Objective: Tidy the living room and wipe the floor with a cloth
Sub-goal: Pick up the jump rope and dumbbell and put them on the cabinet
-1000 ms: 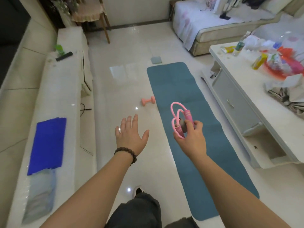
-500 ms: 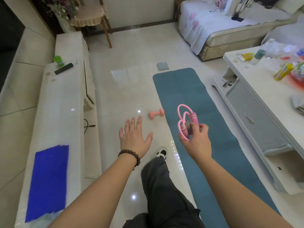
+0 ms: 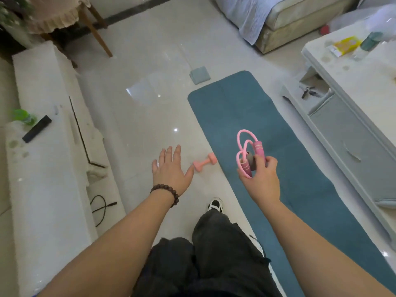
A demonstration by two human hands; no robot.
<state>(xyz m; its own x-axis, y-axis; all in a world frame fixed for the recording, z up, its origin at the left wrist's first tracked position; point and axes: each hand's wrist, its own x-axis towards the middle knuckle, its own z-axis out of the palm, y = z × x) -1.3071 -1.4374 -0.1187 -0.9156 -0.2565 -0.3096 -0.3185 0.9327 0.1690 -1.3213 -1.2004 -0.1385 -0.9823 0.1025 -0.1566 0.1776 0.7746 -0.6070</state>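
Observation:
My right hand [image 3: 262, 179] is shut on a coiled pink jump rope [image 3: 248, 151], held above the teal exercise mat [image 3: 278, 168] that lies lengthwise on the pale tiled floor. My left hand [image 3: 171, 168] is open with fingers spread, palm down, hovering just left of a small pink dumbbell [image 3: 205, 162] that lies on the floor beside the mat's left edge; the thumb is close to it, not touching. A small grey-blue square cloth [image 3: 200, 74] lies on the floor beyond the mat's far end.
A long white low cabinet [image 3: 42, 168] runs along the left with a black remote [image 3: 36, 129] and a green bottle [image 3: 21, 116]. A white coffee table [image 3: 364, 86] with drawers stands right, a sofa [image 3: 289, 22] at the back, a wooden chair [image 3: 64, 22] far left. A black cable [image 3: 102, 207] lies by the cabinet.
I have stepped forward: the dumbbell, mat end and cloth are nearer. My left hand has come close to the dumbbell. The right hand still holds the rope.

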